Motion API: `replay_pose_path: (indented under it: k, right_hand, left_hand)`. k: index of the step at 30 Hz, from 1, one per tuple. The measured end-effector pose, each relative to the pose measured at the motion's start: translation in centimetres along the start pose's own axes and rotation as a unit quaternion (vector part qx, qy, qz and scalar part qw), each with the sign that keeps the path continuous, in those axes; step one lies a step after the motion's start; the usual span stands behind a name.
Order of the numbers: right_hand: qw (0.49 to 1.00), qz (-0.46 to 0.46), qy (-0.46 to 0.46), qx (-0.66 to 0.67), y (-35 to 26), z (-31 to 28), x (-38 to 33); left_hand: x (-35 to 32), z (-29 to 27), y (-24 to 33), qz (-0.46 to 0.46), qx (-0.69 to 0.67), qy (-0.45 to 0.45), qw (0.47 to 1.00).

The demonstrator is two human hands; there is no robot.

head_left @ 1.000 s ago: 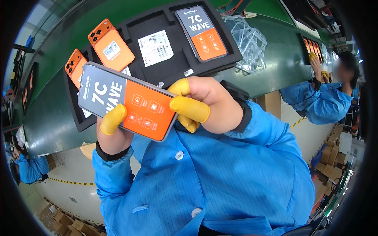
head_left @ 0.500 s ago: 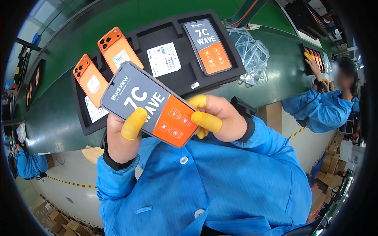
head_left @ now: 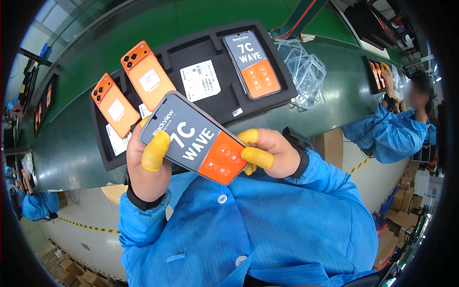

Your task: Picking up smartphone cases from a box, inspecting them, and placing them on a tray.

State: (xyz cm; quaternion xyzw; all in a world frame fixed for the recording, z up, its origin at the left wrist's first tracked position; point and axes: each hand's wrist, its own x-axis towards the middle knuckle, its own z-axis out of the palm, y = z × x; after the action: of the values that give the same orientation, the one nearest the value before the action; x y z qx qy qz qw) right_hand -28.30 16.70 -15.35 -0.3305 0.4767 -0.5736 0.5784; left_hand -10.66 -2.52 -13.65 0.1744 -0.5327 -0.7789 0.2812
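Between my two hands is a smartphone (head_left: 191, 136) with a grey and orange printed film on its front, tilted, top toward the upper left. My left hand (head_left: 152, 160), in yellow finger cots, grips its upper left side with the thumb on the film. My right hand (head_left: 265, 152) pinches the lower right edge, thumb in front, fingers partly hidden behind. Beyond them lies a black foam tray (head_left: 167, 48) with recesses. Two orange phones (head_left: 114, 106) lie back-up at its left, cameras showing. Another film-covered phone (head_left: 253, 64) sits in the right recess. A white label sheet (head_left: 201, 80) lies mid-tray.
A tangle of clear plastic frames (head_left: 303, 74) lies right of the tray on the green table (head_left: 334, 103). A co-worker in blue (head_left: 389, 129) works at the far right beside another tray of phones (head_left: 375, 74). Cardboard boxes (head_left: 406, 191) are stacked at the lower right.
The held phone has come lower and slightly right. My left thumb has shifted toward its upper left edge. The tray appears a little lower in view.
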Motion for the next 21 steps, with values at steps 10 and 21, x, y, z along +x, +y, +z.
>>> replay_pose_path:
  k: [10,21]
  right_hand:
    - [0.992,-0.018,0.127,0.01,-1.9,-1.7,-2.1]
    - [0.947,-0.028,0.317,-0.037,-5.6,-2.5,0.6]
  left_hand:
    - [0.4,-0.2,0.9,0.021,0.048,0.005,0.999]
    - [-2.0,-5.3,1.4,0.105,0.13,0.097,0.981]
